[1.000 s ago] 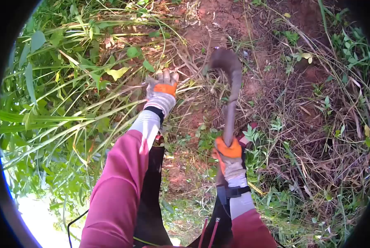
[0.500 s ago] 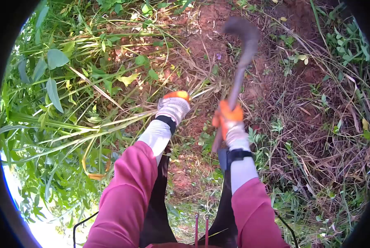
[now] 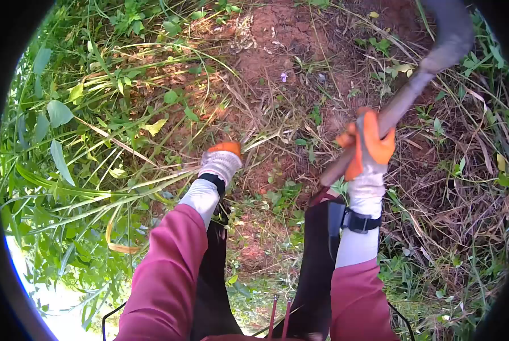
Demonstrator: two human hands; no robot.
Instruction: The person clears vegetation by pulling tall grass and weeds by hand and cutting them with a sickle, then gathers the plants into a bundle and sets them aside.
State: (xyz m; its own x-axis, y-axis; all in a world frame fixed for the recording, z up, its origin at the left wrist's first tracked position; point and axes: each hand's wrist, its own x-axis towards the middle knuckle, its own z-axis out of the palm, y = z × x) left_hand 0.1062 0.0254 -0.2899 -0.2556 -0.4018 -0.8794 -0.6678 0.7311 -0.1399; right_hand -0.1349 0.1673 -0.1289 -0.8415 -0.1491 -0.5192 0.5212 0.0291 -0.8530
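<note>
My left hand (image 3: 222, 161), in a white and orange glove, is closed round a bunch of long grass stalks (image 3: 172, 177), which stick out on both sides of the fist, low over the ground. In my right hand (image 3: 369, 149), gloved the same way, is the wooden handle of a sickle (image 3: 405, 96). Its broad curved blade is raised at the upper right and slightly blurred. The handle's lower end points down and left, near my knee. Some distance separates the blade from the held stalks.
Leafy green plants (image 3: 58, 113) and long grass stand at the left. Reddish bare soil (image 3: 274, 40) runs up the middle. Dry cut grass (image 3: 436, 199) lies thick on the right. My dark trouser legs (image 3: 314, 250) show below, and a small purple flower (image 3: 284, 77) lies above centre.
My right hand has swung right and upward with the sickle, whose blade now tilts to the upper right. My left hand has shifted slightly left and down in view, still round the stalks.
</note>
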